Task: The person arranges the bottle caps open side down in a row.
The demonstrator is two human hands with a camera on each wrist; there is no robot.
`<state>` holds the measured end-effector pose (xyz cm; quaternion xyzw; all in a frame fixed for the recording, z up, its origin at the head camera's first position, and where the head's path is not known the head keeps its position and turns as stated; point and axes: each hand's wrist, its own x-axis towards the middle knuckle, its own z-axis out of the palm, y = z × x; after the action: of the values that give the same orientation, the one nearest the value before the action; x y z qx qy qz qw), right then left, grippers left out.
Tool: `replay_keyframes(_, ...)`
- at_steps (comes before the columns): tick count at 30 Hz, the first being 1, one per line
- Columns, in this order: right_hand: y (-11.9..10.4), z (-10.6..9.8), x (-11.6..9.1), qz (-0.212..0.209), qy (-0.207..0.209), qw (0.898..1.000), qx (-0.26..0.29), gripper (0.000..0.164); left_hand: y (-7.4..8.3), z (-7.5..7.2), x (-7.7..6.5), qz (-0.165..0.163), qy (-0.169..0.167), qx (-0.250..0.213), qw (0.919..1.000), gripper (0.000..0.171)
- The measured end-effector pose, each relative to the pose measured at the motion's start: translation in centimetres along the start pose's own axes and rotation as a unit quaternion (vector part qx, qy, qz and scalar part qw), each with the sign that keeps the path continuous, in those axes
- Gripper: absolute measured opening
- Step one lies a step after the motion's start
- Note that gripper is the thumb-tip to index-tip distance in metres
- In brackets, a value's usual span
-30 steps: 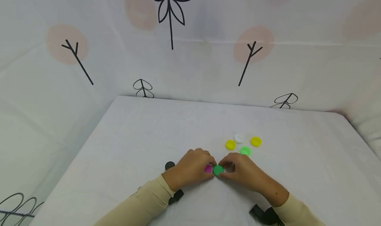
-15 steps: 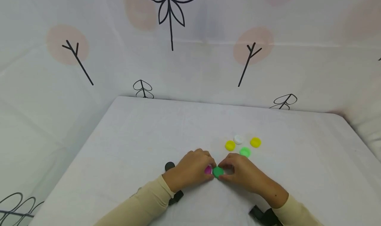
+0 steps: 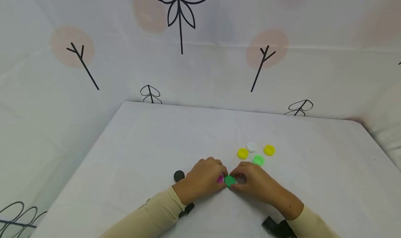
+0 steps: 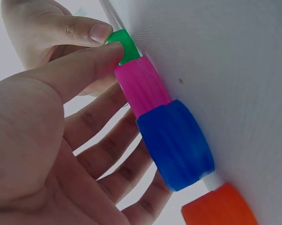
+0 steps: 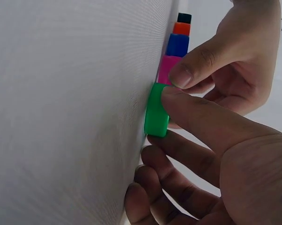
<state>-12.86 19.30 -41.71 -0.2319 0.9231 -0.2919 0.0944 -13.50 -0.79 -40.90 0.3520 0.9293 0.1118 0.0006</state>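
Observation:
A green bottle cap (image 3: 229, 181) lies on the white table at the right end of a row of caps. My right hand (image 3: 257, 181) pinches it with thumb and fingers from the right. My left hand (image 3: 202, 179) arches over the row, its thumb and fingertip at the green cap's left edge. Under that arch sits a magenta cap (image 4: 141, 86), against the green one. Then follow a blue cap (image 4: 176, 145), an orange cap (image 4: 220, 206) and, at the far end, a black cap (image 3: 179, 176). The head view hides blue and orange behind the left hand.
Beyond the right hand lie two yellow caps, one yellow cap (image 3: 242, 153) nearer the left, a white cap (image 3: 251, 147) and a light green cap (image 3: 258, 160). Black wrist gear (image 3: 278, 227) shows by the right sleeve. A patterned cloth hangs behind the table.
Both hands stay almost where they were on the green cap. The magenta cap appears a touch further right, nearer the green one. The other caps have not moved.

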Motion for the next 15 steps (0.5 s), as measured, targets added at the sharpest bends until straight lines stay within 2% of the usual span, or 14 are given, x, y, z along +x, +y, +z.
replay_keyframes(15, -0.39, -0.37, -0.23, -0.008, -0.005, 1.000, -0.005, 0.025, 0.49, -0.29, -0.04, -0.003, -0.004, 0.010, 0.9999, 0.018)
